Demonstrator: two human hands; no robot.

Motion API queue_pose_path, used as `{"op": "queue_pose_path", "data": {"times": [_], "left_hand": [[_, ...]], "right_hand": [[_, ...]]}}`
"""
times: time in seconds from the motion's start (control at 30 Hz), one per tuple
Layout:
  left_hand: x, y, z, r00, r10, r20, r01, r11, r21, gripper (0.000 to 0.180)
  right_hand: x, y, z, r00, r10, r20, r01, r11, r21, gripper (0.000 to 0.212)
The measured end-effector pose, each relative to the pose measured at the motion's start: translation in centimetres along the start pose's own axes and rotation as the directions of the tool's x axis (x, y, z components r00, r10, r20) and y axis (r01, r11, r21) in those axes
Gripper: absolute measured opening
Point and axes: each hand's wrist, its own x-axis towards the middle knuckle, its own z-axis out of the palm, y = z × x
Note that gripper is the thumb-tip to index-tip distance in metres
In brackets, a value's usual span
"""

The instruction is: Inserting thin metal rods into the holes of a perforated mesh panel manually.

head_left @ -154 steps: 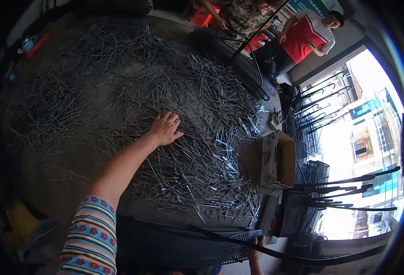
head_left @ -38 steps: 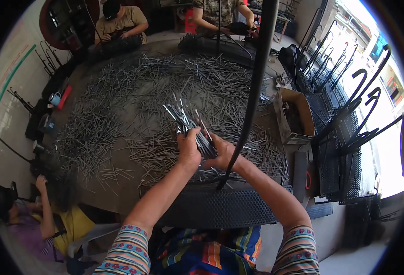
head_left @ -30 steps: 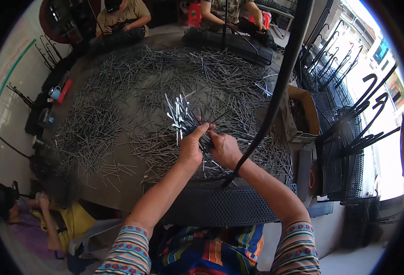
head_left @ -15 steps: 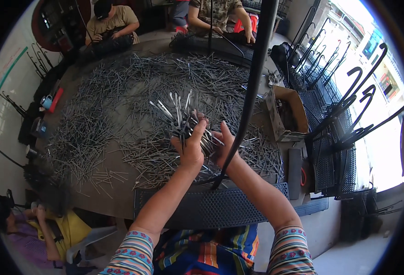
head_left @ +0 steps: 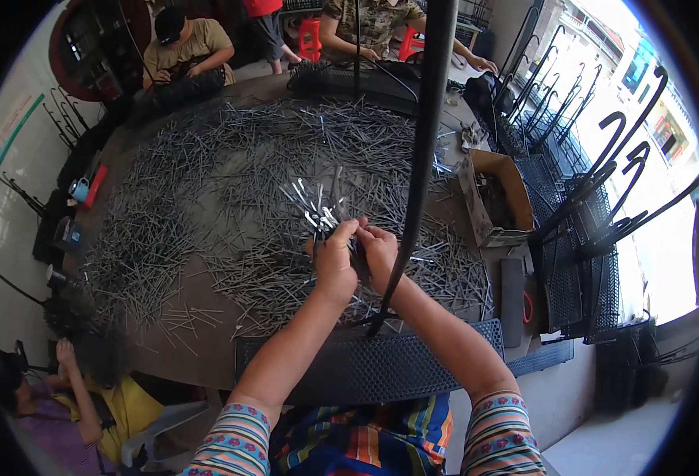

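Note:
My left hand (head_left: pixel 337 258) is closed round a bundle of thin metal rods (head_left: pixel 315 208), whose bright flattened ends fan out above the fingers. Against it, my right hand (head_left: pixel 379 255) has its fingers curled together, their tips meeting the left thumb beside the bundle. What the right fingers grip is hidden. Beneath and around both hands, a wide heap of loose metal rods (head_left: pixel 155 230) covers much of the table (head_left: pixel 199 357). A black perforated metal strip (head_left: pixel 365 365) lies along the near edge, below my forearms.
A black upright pole (head_left: pixel 425 151) rises just right of my hands. Beyond it stands an open cardboard box (head_left: pixel 484 218). Black hooked racks (head_left: pixel 563 270) crowd the right side. Co-workers sit at the far side (head_left: pixel 195 51) and near left (head_left: pixel 88 404).
My right hand has gone from open fingers beside the bundle to curled fingers against my left thumb. The bundle stays in my left hand. A far co-worker's arm has reached out right.

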Motion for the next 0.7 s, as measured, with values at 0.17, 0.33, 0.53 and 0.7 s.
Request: {"op": "queue_pose_path", "data": {"times": [0.17, 0.33, 0.53, 0.7], "left_hand": [[2.1, 0.3, 0.0, 1.0, 0.023, 0.009, -0.02, 0.962, -0.273, 0.017], [0.7, -1.4, -0.3, 0.995, 0.099, 0.017, -0.095, 0.982, -0.163, 0.019], [-0.1, -0.5, -0.3, 0.998, 0.055, -0.043, -0.057, 0.998, -0.029, 0.011], [2.2, 1.1, -5.2, 0.935, -0.323, 0.144, 0.338, 0.936, -0.098, 0.013]], "right_hand": [[2.4, 3.3, -5.0, 0.952, 0.289, 0.098, -0.305, 0.914, 0.268, 0.051], [0.3, 0.8, 0.0, 0.954, 0.272, 0.127, -0.299, 0.823, 0.482, 0.043], [0.7, 1.3, 0.3, 0.969, 0.242, 0.039, -0.241, 0.911, 0.334, 0.04], [0.3, 0.1, -3.4, 0.843, 0.327, 0.428, -0.424, 0.893, 0.152, 0.04]]}}
